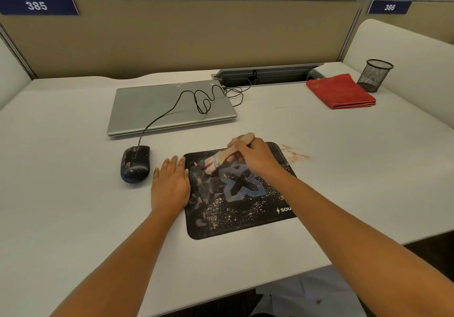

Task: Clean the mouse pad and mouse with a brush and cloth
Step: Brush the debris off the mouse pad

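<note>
Black mouse pad [235, 208] near bench front edge, speckled with tan crumbs. Right hand [255, 159] grips wooden brush [228, 154], bristles on pad. Left hand [169, 184] flat, fingers straight, pressing pad's left edge.

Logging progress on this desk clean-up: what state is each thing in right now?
Mouse pad: flat, crumb-strewn.
Mouse: dirty, untouched, left of pad.
Brush: gripped by right hand, bristles on pad.
Cloth: folded, unused.
Laptop: closed.
Left hand: flat at pad's left edge.
</note>
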{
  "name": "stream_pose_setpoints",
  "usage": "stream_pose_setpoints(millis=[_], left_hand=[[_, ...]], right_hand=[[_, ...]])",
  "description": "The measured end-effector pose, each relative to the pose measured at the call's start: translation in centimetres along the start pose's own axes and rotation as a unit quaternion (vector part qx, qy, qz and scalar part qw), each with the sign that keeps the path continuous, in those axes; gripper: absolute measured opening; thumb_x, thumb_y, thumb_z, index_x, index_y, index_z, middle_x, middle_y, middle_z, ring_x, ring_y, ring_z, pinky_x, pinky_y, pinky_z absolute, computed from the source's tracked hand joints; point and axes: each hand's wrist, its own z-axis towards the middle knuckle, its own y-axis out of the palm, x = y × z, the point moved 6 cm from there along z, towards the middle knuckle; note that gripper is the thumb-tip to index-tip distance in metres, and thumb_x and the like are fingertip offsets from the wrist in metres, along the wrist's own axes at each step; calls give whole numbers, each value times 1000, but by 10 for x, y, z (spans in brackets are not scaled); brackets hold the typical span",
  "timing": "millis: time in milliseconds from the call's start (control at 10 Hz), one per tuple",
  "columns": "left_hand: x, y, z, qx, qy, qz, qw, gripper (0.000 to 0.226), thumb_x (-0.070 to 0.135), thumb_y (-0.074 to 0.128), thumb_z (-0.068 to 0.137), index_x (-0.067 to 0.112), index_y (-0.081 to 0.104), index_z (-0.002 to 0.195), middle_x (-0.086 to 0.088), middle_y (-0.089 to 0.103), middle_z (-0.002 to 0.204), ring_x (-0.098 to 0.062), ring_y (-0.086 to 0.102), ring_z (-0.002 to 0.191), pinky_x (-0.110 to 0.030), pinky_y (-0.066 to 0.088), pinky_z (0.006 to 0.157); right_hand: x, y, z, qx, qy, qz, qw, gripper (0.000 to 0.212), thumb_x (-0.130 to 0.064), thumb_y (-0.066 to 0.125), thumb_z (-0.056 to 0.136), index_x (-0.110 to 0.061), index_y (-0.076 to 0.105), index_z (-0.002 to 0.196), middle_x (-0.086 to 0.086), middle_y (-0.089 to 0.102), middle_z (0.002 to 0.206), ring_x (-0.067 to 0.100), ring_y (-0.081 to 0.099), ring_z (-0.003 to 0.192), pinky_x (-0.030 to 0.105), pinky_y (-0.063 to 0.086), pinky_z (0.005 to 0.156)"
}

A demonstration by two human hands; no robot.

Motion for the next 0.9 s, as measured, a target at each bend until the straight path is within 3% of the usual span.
stream_pose_setpoints(millis=[100, 200, 300, 400, 500, 600, 700, 800, 900], left_hand=[[0, 0, 0, -2, -1, 1, 1000, 48, 32, 18, 101, 18, 19, 147, -4, 18, 155, -22, 12, 144, -38, 6, 117], [0, 0, 0, -4, -1, 1, 1000, 48, 32, 18, 101, 18, 19, 147, -4, 17, 155, -21, 11, 144, -38, 6, 117], [0, 0, 0, -2, 0, 2, 1000, 48, 31, 18, 101, 18, 19, 147, -4, 18, 155, -21, 12, 144, -38, 6, 117], [0, 0, 0, 1, -1, 4, 1000, 48, 31, 19, 101, 18, 20, 147, -5, 18, 155, -22, 12, 144, -39, 6, 117], [0, 0, 0, 2, 0, 6, 1000, 48, 32, 19, 101, 18, 20, 147, -5, 19, 155, -22, 13, 144, -39, 7, 117], [0, 1, 1, 2, -2, 4, 1000, 48, 32, 19, 100, 18, 20, 147, -5, 19, 155, -22, 13, 144, -39, 7, 117], [0, 1, 1, 5, -1, 7, 1000, 48, 31, 19, 101, 18, 21, 147, -5, 20, 155, -22, 13, 144, -39, 7, 117], [0, 0, 0, 6, -1, 8, 1000, 48, 30, 19, 100, 18, 20, 147, -5, 20, 155, -22, 13, 144, -39, 8, 117], [-1, 1, 0, 4, 1, 5, 1000, 48, 31, 19, 101, 18, 20, 147, -5, 20, 155, -22, 13, 144, -39, 7, 117]], right_hand=[[5, -3, -1, -13, 14, -61, 998, 29, -27, 43, 97, -8, 65, 93, 16, 71, 90, 31, 66, 89, 47, 51, 87], [3, -18, 4, -2, 9, -180, 984, 34, -34, 39, 97, -13, 66, 93, 3, 69, 83, 16, 62, 73, 33, 51, 70], [-1, -40, 8, 49, 12, -314, 948, 37, -35, 35, 98, -12, 63, 88, -4, 58, 68, 10, 50, 57, 21, 37, 52], [-8, -66, 4, 136, -2, -422, 896, 40, -34, 31, 99, -12, 54, 74, -5, 45, 58, 15, 49, 58, 25, 29, 49], [-14, -68, 0, 165, -39, -449, 877, 42, -32, 30, 100, -11, 57, 74, -7, 44, 54, 13, 46, 52, 23, 26, 47], [-9, -38, 1, 59, -25, -263, 963, 36, -32, 38, 98, -10, 66, 89, -8, 55, 60, 2, 46, 45, 13, 33, 44], [-7, -5, -5, -24, -18, -119, 992, 24, -30, 48, 94, -15, 67, 95, -3, 66, 71, -8, 53, 44, 5, 38, 45], [-2, 0, -7, -31, -8, -138, 990, 21, -32, 55, 90, -16, 67, 96, 4, 71, 83, 7, 61, 71, 23, 48, 69], [2, -22, -2, -17, 14, -233, 972, 24, -38, 55, 90, -19, 67, 98, -3, 68, 78, 8, 57, 67, 27, 47, 67]])
